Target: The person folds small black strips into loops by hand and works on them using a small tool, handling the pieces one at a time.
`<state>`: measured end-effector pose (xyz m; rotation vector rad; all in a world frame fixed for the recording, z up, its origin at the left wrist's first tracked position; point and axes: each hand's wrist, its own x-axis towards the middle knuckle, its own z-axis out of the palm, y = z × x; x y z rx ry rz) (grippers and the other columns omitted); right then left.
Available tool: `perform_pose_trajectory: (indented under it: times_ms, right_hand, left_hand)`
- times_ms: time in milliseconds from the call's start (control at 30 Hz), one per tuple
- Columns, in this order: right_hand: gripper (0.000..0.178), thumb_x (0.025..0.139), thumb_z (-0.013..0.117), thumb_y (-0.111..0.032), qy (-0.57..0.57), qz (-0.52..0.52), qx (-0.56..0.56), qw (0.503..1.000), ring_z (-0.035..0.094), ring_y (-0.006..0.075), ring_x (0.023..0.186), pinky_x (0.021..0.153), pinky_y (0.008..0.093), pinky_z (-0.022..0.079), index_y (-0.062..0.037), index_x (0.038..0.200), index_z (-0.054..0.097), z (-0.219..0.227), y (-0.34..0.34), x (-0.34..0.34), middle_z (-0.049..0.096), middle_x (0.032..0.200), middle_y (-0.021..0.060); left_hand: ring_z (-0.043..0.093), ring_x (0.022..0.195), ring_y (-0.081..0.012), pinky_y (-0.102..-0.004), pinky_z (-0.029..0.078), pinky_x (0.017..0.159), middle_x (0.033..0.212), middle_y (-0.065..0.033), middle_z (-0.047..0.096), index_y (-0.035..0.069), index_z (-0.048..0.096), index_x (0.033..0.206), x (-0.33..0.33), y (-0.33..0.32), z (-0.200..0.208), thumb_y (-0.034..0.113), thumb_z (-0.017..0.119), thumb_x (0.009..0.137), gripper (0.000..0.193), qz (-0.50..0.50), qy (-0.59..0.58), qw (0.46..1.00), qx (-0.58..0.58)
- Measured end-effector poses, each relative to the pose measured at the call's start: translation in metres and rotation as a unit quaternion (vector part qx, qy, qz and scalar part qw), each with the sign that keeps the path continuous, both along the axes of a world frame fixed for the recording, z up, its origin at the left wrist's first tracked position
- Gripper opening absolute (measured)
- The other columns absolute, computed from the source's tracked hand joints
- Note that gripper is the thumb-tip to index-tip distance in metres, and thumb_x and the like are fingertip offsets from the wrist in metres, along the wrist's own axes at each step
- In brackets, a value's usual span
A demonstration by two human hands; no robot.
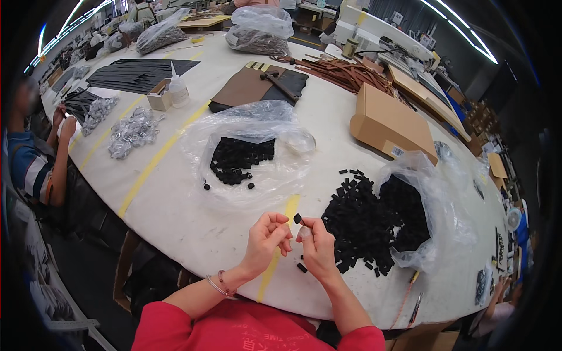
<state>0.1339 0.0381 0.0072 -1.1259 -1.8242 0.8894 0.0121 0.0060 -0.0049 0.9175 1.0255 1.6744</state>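
Near the table's front edge, my two hands are raised close together. My right hand [318,247] pinches a small black piece [297,218], like a short block or loop, between thumb and index finger; its exact kind cannot be made out. Just left of it is my left hand [266,241], its fingers curled in and the thumb against them; anything inside is hidden. A large heap of small black tube-like pieces [350,219] lies right of my hands, spilling from a clear plastic bag [442,219]. Ahead, another clear bag [199,178] lies spread open with black pieces [240,158] on it.
A cardboard box [392,120] stands at the right, before brown straps [345,73]. Further off are a hammer [281,85] on brown and black sheets, a white bottle [177,88] and bagged metal rings [133,131]. A snipper-like tool [415,307] lies front right. Another person [35,158] works at left.
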Motion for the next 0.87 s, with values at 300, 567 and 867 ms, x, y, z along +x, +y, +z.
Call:
perform_pose_trajectory:
  times_ms: [300,567,867]
  right_hand:
    - [0.021,0.079,0.049,0.000,-0.159,0.037,0.223,0.961,0.058,0.0259,0.055,0.050,0.0311,0.045,0.0016,0.100,0.046,-0.008,-0.016,0.007,0.058,0.071,0.0148]
    - [0.022,0.082,0.047,-0.003,0.197,0.088,-0.255,0.943,0.050,0.0065,0.058,0.053,0.0197,0.041,0.0012,0.104,0.044,-0.006,-0.020,0.003,0.055,0.065,0.0025]
    - [0.020,0.071,0.060,-0.017,-0.404,-0.102,0.043,0.908,0.061,0.0267,0.063,0.060,0.0374,0.046,-0.0080,0.088,0.057,-0.006,0.052,0.062,0.061,0.065,0.0110]
  left_hand:
    - [0.045,0.041,-0.0125,-0.0209,0.032,0.036,0.061,-0.0043,0.053,0.004,0.052,0.082,-0.015,-0.011,0.002,0.025,0.044,0.087,0.023,-0.290,-0.381,0.846,-0.235]
    - [0.046,0.042,-0.0119,-0.0215,0.033,0.036,0.058,-0.0037,0.053,0.004,0.052,0.080,-0.019,-0.009,-0.009,0.023,0.049,0.083,0.019,-0.237,-0.385,0.868,-0.207]
    - [0.058,0.067,-0.0207,-0.0275,0.046,0.054,0.100,-0.0144,0.054,0.005,0.035,0.116,-0.069,0.044,0.006,0.044,0.050,0.083,0.053,-0.186,-0.246,0.935,-0.174]
